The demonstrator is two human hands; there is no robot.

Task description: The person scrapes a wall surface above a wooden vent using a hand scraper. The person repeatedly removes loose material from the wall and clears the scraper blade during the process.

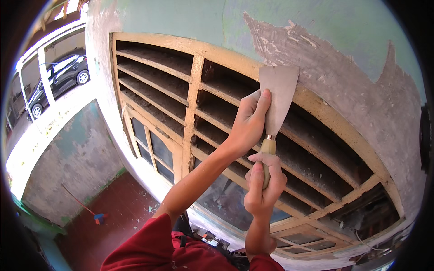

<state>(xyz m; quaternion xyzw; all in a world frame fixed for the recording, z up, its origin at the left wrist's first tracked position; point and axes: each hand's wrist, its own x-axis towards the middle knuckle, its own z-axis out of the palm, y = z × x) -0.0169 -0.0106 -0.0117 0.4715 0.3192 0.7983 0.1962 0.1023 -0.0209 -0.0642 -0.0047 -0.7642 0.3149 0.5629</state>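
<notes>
A wide scraper (279,98) with a flared metal blade and a pale handle is held upright before the wall. My right hand (266,183) is wrapped around its handle. My left hand (251,118) presses its thumb on the blade's face, near the left edge; its other fingers are partly hidden. The blade's broad end meets the lower border of the wall (322,67), just above the top rail of a wooden window frame (318,101). Green paint remains on the upper wall, with bare grey, scratched plaster below it.
Dusty wooden louvre slats (217,91) fill the frame, above glazed casements (152,145). A broom (98,216) stands at the lower left on a red floor (125,210) strewn with paint flakes, by a low wall (74,162). A black car (61,74) is parked outside. A cable (366,242) hangs at lower right.
</notes>
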